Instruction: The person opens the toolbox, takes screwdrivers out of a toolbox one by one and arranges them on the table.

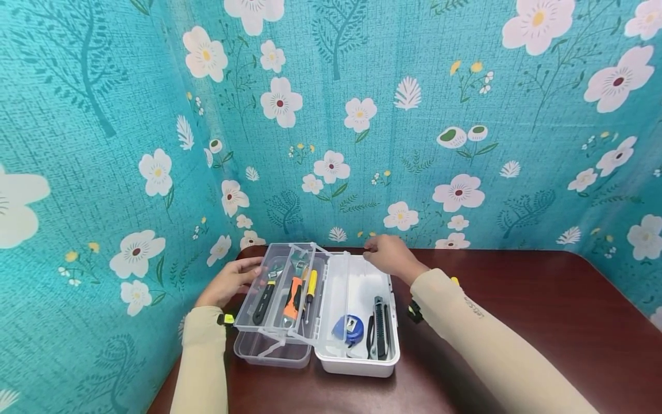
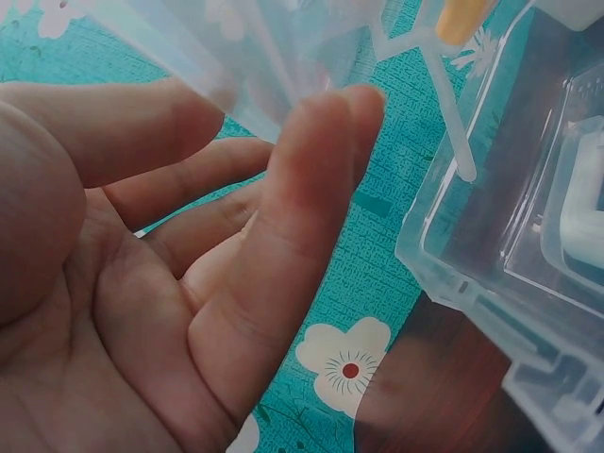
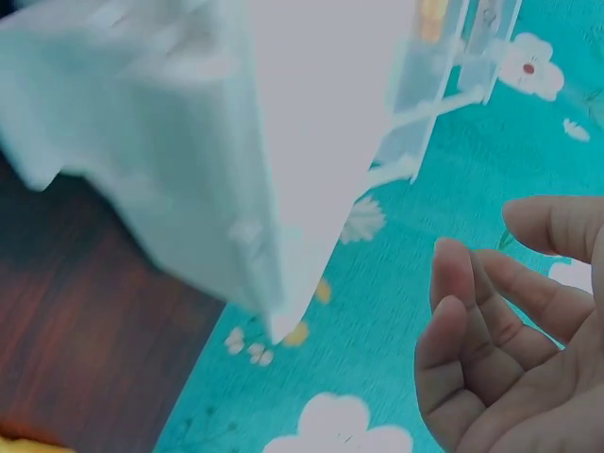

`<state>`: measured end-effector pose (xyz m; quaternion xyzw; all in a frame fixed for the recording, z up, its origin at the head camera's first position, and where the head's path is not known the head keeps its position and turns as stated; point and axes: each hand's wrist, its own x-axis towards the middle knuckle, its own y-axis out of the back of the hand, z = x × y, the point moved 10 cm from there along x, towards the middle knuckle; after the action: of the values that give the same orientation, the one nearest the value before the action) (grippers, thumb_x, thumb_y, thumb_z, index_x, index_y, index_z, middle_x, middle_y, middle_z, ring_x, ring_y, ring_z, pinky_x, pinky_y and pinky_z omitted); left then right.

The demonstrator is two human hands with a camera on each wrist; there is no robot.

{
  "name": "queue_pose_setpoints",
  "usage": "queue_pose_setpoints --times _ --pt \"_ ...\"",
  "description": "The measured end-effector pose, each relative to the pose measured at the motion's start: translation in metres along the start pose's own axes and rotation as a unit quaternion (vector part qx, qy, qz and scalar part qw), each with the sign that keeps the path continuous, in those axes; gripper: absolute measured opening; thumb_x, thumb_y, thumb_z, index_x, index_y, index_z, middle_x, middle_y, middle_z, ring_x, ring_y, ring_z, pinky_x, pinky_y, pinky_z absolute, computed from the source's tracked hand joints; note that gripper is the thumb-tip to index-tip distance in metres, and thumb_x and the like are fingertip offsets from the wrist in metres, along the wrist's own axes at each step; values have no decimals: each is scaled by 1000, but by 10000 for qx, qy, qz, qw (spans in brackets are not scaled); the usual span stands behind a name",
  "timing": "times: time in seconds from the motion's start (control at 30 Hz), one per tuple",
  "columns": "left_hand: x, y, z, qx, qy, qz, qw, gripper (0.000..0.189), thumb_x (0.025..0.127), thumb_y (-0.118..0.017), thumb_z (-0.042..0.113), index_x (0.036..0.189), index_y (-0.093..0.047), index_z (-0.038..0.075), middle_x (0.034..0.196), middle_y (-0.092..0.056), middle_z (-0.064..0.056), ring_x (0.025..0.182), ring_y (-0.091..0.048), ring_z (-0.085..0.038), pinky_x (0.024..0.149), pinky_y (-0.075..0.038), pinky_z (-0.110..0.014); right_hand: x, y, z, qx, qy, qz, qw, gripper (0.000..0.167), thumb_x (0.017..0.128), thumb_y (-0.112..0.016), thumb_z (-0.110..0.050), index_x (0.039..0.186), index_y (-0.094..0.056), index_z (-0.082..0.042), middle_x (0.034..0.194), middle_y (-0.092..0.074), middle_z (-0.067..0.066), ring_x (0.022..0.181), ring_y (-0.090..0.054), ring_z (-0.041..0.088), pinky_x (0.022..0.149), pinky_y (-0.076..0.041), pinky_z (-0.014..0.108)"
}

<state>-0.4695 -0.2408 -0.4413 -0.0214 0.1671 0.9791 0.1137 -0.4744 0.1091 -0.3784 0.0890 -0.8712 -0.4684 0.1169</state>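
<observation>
A white toolbox (image 1: 357,368) stands unfolded on the table, its clear upper tray (image 1: 248,329) swung out to the left above the clear lid (image 1: 274,361). My left hand (image 1: 233,282) holds the tray's left edge; its thumb and fingertips meet the clear plastic in the left wrist view. Over the box's back right corner is my right hand (image 1: 392,254), fingers loosely bent with nothing in them. In the tray lie a black-handled adjustable wrench (image 1: 265,302), an orange-and-black tool (image 1: 292,302) and a yellow-handled screwdriver (image 1: 311,286). A blue tape measure (image 1: 353,329) and dark utility knife (image 1: 380,328) lie in the box.
The dark red-brown table (image 1: 491,322) extends to the right of the box. A teal flowered cloth (image 1: 331,144) hangs close behind and to the left. Thin plastic hinge arms (image 1: 276,347) link tray and box. Something yellow (image 1: 455,280) shows behind the right forearm.
</observation>
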Motion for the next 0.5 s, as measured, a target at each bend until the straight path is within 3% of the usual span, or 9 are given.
queue_pose_setpoints --times 0.13,0.37,0.5 --pt "0 1 -2 78 82 48 9999 46 99 -58 25 142 -50 8 120 -63 -16 96 -66 -29 80 -55 -43 5 -6 -18 29 151 36 9999 33 95 -61 -21 122 -66 -2 118 -65 12 103 -63 27 81 -53 43" --pt "-2 1 -3 -7 22 32 10000 46 100 -58 24 142 -49 6 119 -63 -16 95 -66 -29 81 -54 -44 12 -19 -47 109 356 34 9993 30 93 -63 -20 119 -68 -4 107 -68 8 93 -65 21 76 -55 38" --pt "-1 1 -1 37 -32 1 10000 48 100 -57 25 142 -48 6 120 -63 -16 95 -65 -28 81 -54 -44 13 -28 -62 82 502 -100 9987 31 94 -63 -19 120 -67 -5 105 -69 7 92 -65 20 79 -53 39"
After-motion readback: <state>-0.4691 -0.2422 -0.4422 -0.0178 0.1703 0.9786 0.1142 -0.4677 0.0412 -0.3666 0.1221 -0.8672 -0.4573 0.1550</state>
